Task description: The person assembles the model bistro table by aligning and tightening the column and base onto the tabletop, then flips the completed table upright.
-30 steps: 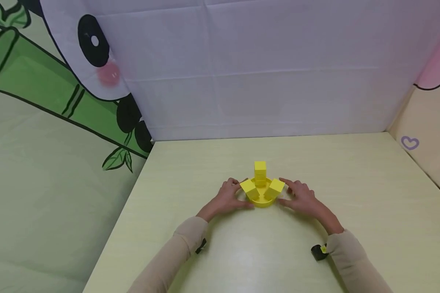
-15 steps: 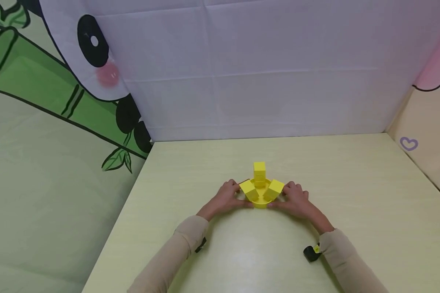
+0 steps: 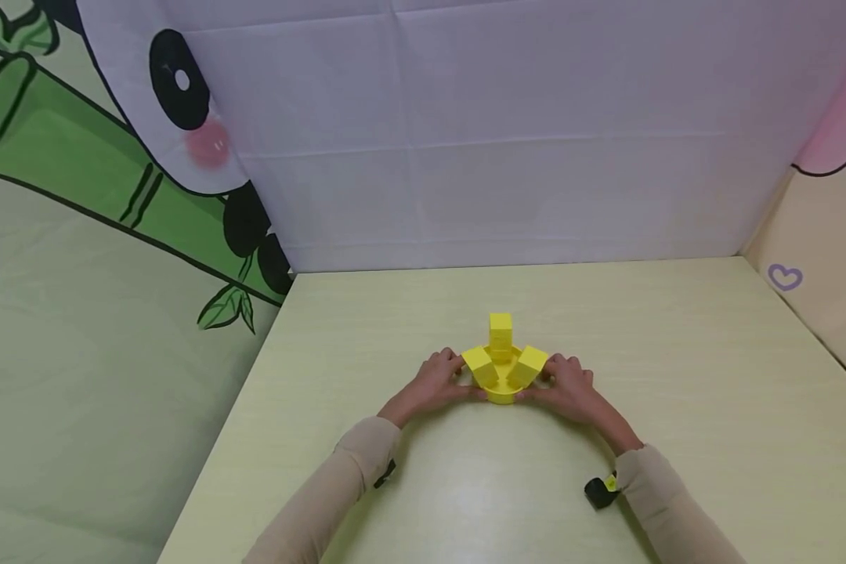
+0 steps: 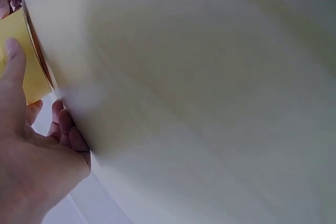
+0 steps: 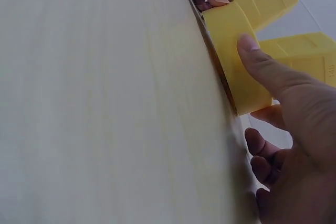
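A yellow round base (image 3: 502, 395) sits on the table, with three yellow blocks rising from it. The far block (image 3: 500, 329) stands upright, while the left block (image 3: 479, 366) and the right block (image 3: 529, 366) lean outward. On the base's left side my left hand (image 3: 435, 382) grips it, thumb along the front rim and fingers curled at the side. My right hand (image 3: 569, 388) holds the other side the same way; the right wrist view shows its thumb (image 5: 262, 66) pressed on the base's wall. Small raised marks on the blocks are hard to read.
The pale wooden table (image 3: 507, 486) meets a white cloth backdrop (image 3: 500, 157) at its far edge. A green printed cloth (image 3: 77, 392) hangs at the left, and a cream cloth (image 3: 818, 313) at the right. Dark wrist devices show at both sleeves.
My right hand has moved left, from beside the base to gripping it. The left hand keeps its place at the left side. The base and blocks have barely shifted.
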### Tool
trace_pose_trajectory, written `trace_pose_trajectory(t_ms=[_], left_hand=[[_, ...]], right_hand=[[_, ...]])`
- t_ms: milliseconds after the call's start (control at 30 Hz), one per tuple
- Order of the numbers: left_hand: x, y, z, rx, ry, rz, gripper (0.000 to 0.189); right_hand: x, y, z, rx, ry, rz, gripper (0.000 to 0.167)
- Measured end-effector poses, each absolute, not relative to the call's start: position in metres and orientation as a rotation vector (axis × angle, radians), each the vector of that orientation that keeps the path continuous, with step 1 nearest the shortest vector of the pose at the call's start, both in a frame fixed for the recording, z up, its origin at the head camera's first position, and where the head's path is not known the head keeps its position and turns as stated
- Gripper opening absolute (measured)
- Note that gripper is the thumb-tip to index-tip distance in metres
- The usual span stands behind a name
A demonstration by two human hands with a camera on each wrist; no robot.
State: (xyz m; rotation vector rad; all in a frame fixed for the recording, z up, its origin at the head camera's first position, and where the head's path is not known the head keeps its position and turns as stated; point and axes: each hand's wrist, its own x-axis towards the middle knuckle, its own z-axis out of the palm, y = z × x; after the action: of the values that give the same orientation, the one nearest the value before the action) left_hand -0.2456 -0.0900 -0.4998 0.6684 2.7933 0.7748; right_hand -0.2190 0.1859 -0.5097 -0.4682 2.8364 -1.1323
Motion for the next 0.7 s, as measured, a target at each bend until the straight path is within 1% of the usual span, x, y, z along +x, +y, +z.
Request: trace_pose_trajectory(t_ms=[133,333,467,600,700], left_hand=[[-0.242,-0.092,-0.497,0.684,2.732,0.788,0.057],[-0.237,-0.094,-0.491,0.696,2.520,1.051,0.040],[-0.237,-0.092,-0.486,0.635,2.318,1.279,0.042],[-0.238,-0.090,-0.479,0.525,2.204,1.404,0.048],[-0.237,-0.088,-0.474,0.460,2.156,1.448,0.042]], right_hand=[[-0.217,0.188,-0.510,-0.526,2.787,-1.194,0.036],[-0.211,0.191,-0.503,-0.622,2.654,-1.411,0.028],[-0.205,0.191,-0.495,-0.578,2.581,-1.548,0.022],[-0.201,0.190,-0.486,-0.510,2.562,-1.571,0.026],[-0.198,0.188,-0.480,-0.466,2.570,-1.556,0.038]])
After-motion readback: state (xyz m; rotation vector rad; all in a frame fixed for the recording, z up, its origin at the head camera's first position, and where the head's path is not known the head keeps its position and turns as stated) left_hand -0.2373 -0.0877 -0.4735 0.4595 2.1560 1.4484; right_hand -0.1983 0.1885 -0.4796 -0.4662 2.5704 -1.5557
